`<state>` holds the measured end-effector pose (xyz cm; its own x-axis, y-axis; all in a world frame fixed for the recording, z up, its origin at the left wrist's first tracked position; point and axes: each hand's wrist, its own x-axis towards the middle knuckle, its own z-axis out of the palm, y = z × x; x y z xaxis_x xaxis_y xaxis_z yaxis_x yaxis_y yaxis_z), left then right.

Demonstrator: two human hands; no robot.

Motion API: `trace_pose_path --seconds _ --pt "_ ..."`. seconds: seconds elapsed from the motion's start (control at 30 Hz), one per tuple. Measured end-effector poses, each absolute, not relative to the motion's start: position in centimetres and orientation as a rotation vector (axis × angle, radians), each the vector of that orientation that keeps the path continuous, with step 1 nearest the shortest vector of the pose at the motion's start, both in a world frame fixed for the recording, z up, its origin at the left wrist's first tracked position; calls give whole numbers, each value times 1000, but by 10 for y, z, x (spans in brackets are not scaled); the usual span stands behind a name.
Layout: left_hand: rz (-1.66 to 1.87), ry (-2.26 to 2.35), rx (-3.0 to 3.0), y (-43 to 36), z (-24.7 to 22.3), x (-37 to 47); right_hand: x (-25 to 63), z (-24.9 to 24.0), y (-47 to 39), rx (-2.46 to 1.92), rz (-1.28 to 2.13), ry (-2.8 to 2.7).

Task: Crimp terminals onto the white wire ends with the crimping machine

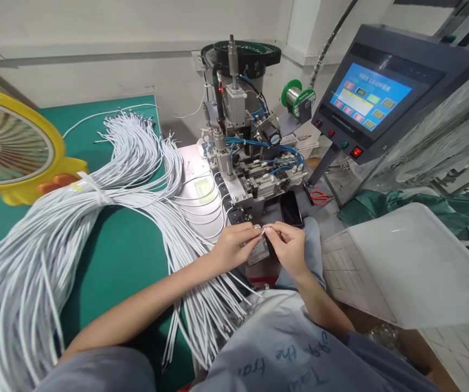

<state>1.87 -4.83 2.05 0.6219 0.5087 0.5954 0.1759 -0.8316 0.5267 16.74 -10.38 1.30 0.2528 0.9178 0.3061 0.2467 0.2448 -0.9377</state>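
Note:
Both hands meet in front of the bench machine [254, 163], fingertips nearly touching. My left hand [236, 245] is closed in a pinch on the end of a white cable [263, 231]. From the right, my right hand [289, 247] pinches the same short white end. The very tip is small and mostly hidden by the fingers. A large bundle of white cables [54, 234] lies to the left, gathered by a white tie [95, 188], with loose ends fanning out under my left forearm. Several single cables run in curves from the bundle to the machine's front.
A yellow fan [60, 147] stands at the left on the green mat [123, 256]. Right of the machine are a control screen [371, 103], a solder wire spool [295, 97], a phone [290, 208] and red-handled scissors [319, 197]. A white plastic tray [422, 267] lies at right.

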Motion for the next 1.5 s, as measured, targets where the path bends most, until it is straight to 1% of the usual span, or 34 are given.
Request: trace_pose_path --seconds 0.07,0.17,0.23,0.4,0.53,0.63,0.7,0.77,0.87,0.97,1.03,1.23,1.37,1.5 --pt "1055 470 2627 -42 19 16 177 17 -101 -1253 777 -1338" --pt "1023 399 2795 -36 17 13 187 20 -98 -1251 776 -1432" --pt "1053 398 2727 -37 18 13 185 19 -98 -1228 785 -1394" --pt "1139 456 2441 -46 23 18 161 7 -104 -1159 836 -1091" --pt "1169 476 2438 -48 23 18 148 3 -108 -1208 688 -1074" --pt "1134 475 2662 -42 23 15 151 6 -109 -1307 424 -1236" --pt "1060 461 2879 -37 26 12 158 11 -108 -1352 311 -1385" --pt "952 426 3062 -31 32 10 166 16 -105 -1373 324 -1508" --pt "817 339 3163 -26 39 7 178 25 -99 -1366 498 -1613" --pt "774 320 3053 -26 39 8 184 28 -93 -1304 652 -1641" --pt "806 378 2897 -28 35 10 183 26 -91 -1262 657 -1604" --pt "967 519 2471 -37 26 16 168 13 -93 -1245 530 -1397" --pt "956 595 2351 -39 25 17 166 12 -94 -1312 415 -1365" --pt "926 647 2313 -40 26 16 170 12 -94 -1298 251 -1449"
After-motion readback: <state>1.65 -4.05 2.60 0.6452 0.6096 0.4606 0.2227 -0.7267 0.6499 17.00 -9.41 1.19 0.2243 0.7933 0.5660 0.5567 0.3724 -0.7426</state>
